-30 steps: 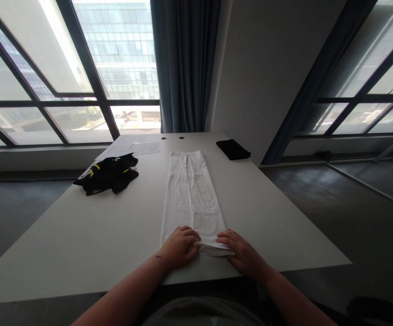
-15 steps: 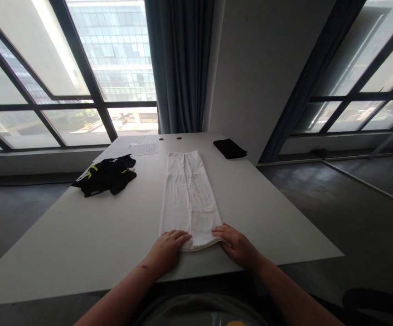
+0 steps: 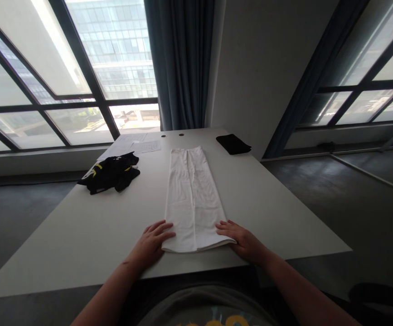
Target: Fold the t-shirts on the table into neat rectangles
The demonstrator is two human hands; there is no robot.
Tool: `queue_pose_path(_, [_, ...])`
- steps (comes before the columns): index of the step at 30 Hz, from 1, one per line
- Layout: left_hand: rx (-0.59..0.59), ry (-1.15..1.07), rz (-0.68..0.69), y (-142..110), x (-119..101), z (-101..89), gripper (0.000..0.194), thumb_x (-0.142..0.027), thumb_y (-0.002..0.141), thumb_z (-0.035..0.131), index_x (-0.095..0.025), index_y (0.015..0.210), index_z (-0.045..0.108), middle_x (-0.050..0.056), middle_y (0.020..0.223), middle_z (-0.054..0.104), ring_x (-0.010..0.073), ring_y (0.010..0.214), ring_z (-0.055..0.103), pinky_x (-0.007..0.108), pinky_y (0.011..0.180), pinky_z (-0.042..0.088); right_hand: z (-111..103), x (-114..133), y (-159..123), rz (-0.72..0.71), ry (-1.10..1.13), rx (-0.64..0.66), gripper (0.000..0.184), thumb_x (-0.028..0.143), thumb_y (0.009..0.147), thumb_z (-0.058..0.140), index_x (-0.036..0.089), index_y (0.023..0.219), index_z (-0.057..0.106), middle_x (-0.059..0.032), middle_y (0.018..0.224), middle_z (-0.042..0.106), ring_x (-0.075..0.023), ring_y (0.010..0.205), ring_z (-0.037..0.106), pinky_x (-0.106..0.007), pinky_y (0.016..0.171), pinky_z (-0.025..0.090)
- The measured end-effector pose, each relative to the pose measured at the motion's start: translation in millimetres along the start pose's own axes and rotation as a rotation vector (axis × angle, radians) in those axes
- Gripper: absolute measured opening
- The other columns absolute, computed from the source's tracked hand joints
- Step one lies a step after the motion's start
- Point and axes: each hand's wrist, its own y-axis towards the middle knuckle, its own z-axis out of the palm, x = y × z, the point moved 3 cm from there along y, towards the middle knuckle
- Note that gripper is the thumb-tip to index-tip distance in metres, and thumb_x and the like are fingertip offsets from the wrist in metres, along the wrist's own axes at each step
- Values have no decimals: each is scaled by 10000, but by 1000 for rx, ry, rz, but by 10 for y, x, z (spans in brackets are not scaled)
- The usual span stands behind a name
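Note:
White trousers lie lengthwise on the white table, the waist at the far end and the wide hem toward me. At the hem's left corner rests my left hand, fingers spread, with the fingertips on the cloth. My right hand is at the right corner; its fingers lie over the cloth, and the hem edge passes over the thumb side, so the corner is between thumb and fingers. The fabric is mostly flat, with light creases along the middle.
A crumpled black garment with yellow marks lies on the left of the table. Sheets of paper are behind it. A folded black cloth sits at the far right. Windows and a blue curtain stand beyond.
My left hand has moved left from the middle of the hem to its left corner, and its fingers have spread. The hem lies flatter and wider. My right hand stays at the right corner.

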Motion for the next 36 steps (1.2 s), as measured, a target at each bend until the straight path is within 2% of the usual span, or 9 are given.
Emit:
queue_pose_path(7, [-44, -207, 79, -24, -49, -102, 343, -247, 999, 448, -257, 1233, 699, 67, 1277, 741, 230, 1238, 648, 422, 1130, 443, -101, 155, -109, 93, 131, -49, 437, 475, 1053, 447, 213, 1292, 703, -101, 1309, 723, -275, 1289, 635, -481, 1215, 365])
queue_pose_path(11, [-63, -240, -13, -69, -143, -176, 377, -349, 1055, 367, -217, 1050, 721, 86, 1011, 782, 226, 967, 710, 371, 938, 531, -194, 292, -151, 289, 234, -83, 534, 572, 1041, 412, 153, 1028, 743, -83, 947, 767, -267, 929, 717, -357, 859, 558])
queue_pose_path(14, [-55, -246, -27, -92, -248, -277, 360, -376, 1053, 382, -221, 1012, 704, 76, 953, 771, 220, 895, 698, 340, 844, 537, -252, 410, -166, 336, 277, -44, 556, 618, 1020, 424, 157, 857, 689, -23, 723, 662, -183, 674, 606, -276, 658, 491])
queue_pose_path(20, [-169, -298, -31, 44, -330, -564, 355, -409, 1038, 402, -213, 988, 693, 62, 887, 747, 198, 815, 680, 308, 784, 520, -487, 515, -52, 292, 285, -193, 479, 575, 1024, 434, 178, 875, 658, -6, 728, 612, -168, 685, 556, -264, 668, 447])
queue_pose_path(23, [-252, -333, -127, 326, -176, -575, 391, -452, 1039, 376, -206, 916, 655, 40, 815, 720, 182, 738, 644, 288, 716, 498, -602, 383, 222, 305, 200, -339, 466, 567, 1021, 425, 193, 834, 629, 4, 710, 586, -168, 687, 547, -259, 656, 433])
queue_pose_path(26, [-311, -247, -307, 689, 67, -460, 380, -474, 1032, 376, -220, 897, 625, 12, 749, 685, 173, 692, 605, 275, 676, 459, -614, 79, 588, 357, 55, -480, 434, 545, 1005, 428, 208, 792, 601, 10, 679, 559, -164, 667, 532, -256, 640, 414])
queue_pose_path(30, [-270, -56, -534, 992, 362, -233, 200, -380, 971, 512, -232, 963, 647, 37, 840, 719, 200, 767, 635, 292, 699, 432, -455, -386, 887, 453, -149, -519, 281, 417, 911, 542, 212, 1063, 659, -7, 755, 637, -183, 691, 581, -285, 705, 448])
queue_pose_path(33, [-256, -12, -518, 1002, 481, -121, 166, -324, 951, 540, -228, 1023, 655, 68, 924, 733, 232, 885, 662, 316, 770, 454, -338, -563, 851, 433, -119, -555, 382, 406, 907, 543, 204, 1223, 613, -20, 832, 669, -185, 723, 619, -302, 758, 484])
queue_pose_path(36, [-264, -35, -446, 943, 522, -72, 175, -324, 966, 520, -229, 1025, 653, 64, 927, 731, 236, 913, 663, 332, 824, 475, -278, -600, 746, 389, -94, -538, 363, 393, 916, 541, 211, 1225, 602, -12, 834, 675, -184, 745, 632, -302, 772, 493])
